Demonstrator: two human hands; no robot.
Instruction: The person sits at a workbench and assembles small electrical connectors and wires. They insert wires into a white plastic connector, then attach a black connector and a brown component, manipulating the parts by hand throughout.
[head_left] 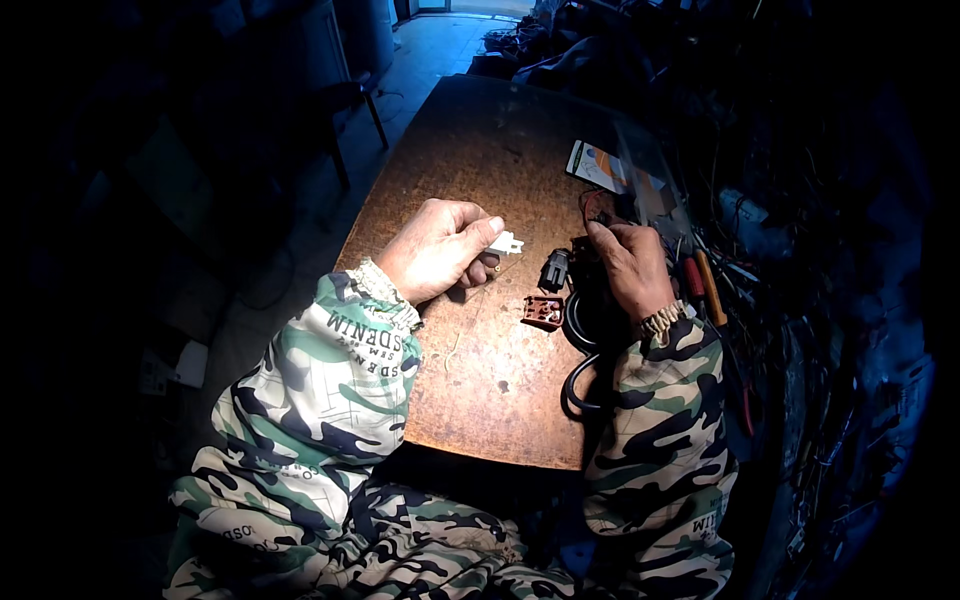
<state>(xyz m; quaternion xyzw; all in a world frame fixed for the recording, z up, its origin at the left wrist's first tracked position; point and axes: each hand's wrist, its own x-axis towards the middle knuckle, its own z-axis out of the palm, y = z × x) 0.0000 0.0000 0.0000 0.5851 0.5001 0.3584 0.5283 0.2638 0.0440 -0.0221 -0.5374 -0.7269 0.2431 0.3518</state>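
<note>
My left hand [445, 250] is closed on a small white plastic piece [506, 244] above the middle of the worn wooden table [420, 180]. My right hand [633, 262] has its thumb and fingers closed on a small dark part with red and black wires [597, 212]. Between the hands lie a black housing [555, 270] and a small reddish-brown circuit board [543, 311]. A coiled black cable [578, 385] runs beside them, partly hidden by my right hand and forearm.
At the back right of the table are a white card with orange print [595, 163] and a clear sheet. Red and orange-handled tools [706, 285] lie among a dark tangle of wires on the right. A chair [345, 110] stands on the floor beyond the table's left edge.
</note>
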